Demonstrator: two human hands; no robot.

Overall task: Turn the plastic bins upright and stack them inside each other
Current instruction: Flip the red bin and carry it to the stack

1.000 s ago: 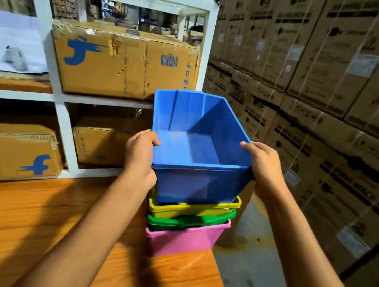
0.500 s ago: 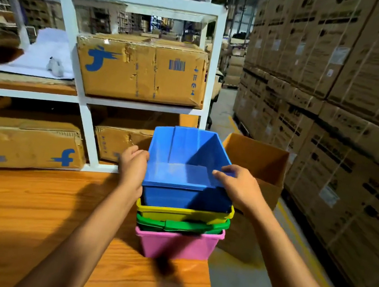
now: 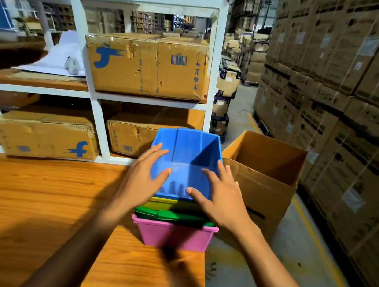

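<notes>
At the right edge of the orange-brown wooden table (image 3: 26,205) the pink plastic bin (image 3: 173,235) stands upright, with the green plastic bin (image 3: 172,215) and the yellow plastic bin (image 3: 162,203) nested inside it. The blue plastic bin (image 3: 189,153) sits on top, also upright. The left hand (image 3: 143,180) and the right hand (image 3: 221,202) are spread wide over its near rim and grip nothing. Beyond, to the right, stands an open brown cardboard box (image 3: 263,186).

Both arms outstretched, left hand (image 3: 144,181) and right hand (image 3: 222,203) palm-down, fingers (image 3: 209,174) spread and straight.

blue bin (image 3: 185,154): matt plastic | table (image 3: 26,205): glossy grained wood | open box (image 3: 262,178): matt cardboard
</notes>
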